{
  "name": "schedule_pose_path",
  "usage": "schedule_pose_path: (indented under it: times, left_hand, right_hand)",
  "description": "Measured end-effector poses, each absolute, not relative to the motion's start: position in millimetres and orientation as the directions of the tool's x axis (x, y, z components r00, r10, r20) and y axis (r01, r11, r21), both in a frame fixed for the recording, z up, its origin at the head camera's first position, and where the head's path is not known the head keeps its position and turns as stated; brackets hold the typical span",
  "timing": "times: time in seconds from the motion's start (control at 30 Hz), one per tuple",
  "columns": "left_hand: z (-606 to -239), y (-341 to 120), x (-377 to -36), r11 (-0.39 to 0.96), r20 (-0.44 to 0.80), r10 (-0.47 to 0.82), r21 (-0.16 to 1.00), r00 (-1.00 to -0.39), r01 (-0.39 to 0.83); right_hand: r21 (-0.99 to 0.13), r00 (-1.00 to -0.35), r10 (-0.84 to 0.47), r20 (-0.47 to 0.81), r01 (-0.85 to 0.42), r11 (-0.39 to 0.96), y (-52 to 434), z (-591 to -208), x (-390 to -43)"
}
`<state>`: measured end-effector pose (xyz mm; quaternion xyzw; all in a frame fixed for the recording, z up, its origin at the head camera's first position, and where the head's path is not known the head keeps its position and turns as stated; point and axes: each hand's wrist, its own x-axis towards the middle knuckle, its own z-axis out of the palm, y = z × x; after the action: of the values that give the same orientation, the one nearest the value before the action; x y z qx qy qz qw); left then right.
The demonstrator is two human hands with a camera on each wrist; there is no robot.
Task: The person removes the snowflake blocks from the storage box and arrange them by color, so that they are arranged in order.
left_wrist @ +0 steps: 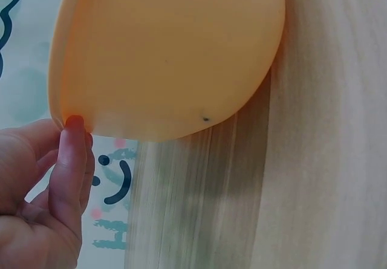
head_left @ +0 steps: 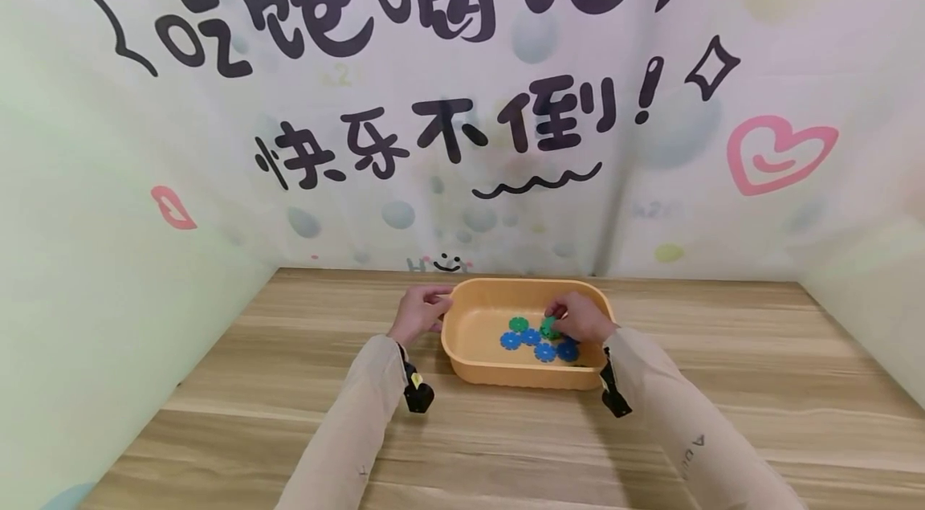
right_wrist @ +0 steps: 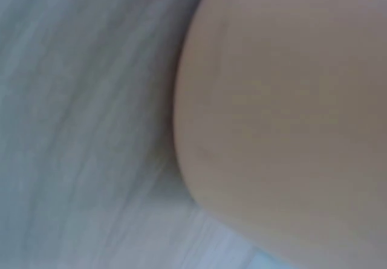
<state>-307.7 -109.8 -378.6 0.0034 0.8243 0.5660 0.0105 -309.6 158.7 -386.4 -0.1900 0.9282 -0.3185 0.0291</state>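
Fingers of R hand [head_left: 584,320] pinch a green disc [head_left: 548,328], right side inside the orange tub [head_left: 527,376]; L hand [head_left: 421,312] pinches tub's far left rim. Disc's prob light, stiff, bit slick; grab by edge.

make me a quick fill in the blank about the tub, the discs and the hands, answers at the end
In the head view, the left hand holds the tub at its ____ end.
The right hand pinches a disc coloured ____.
Besides green discs, the tub contains discs coloured ____.
The larger heart on the wall is ____ in colour.

Missing words: left; green; blue; pink
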Motion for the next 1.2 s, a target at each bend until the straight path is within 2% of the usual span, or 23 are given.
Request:
schedule_pose_path:
  times: [0.33,0.63,0.93,1.2]
  left_hand:
    - [-377.7,-110.6,-307.7,0.367,-0.026,0.024,0.93,-0.999,-0.016]
    - [-379.1,-110.3,-308.0,0.36,-0.018,0.016,0.933,-1.0,-0.011]
    - [-378.7,-110.3,-307.4,0.367,-0.008,0.019,0.93,-1.0,-0.001]
    - [-377.7,-109.6,-305.8,0.367,-0.007,0.019,0.93,-1.0,0.0]
  right_hand:
    - [-0.651,-0.904,-0.395,0.166,-0.401,0.645,161.2,-379.4,-302.1]
    - [-0.678,-0.819,-0.511,0.261,-0.532,0.507,161.9,-376.3,-286.2]
    - [-0.713,-0.824,-0.518,0.23,-0.505,0.487,157.7,-366.7,-263.1]
    - [-0.716,-0.805,-0.514,0.297,-0.544,0.438,150.9,-362.9,-250.4]
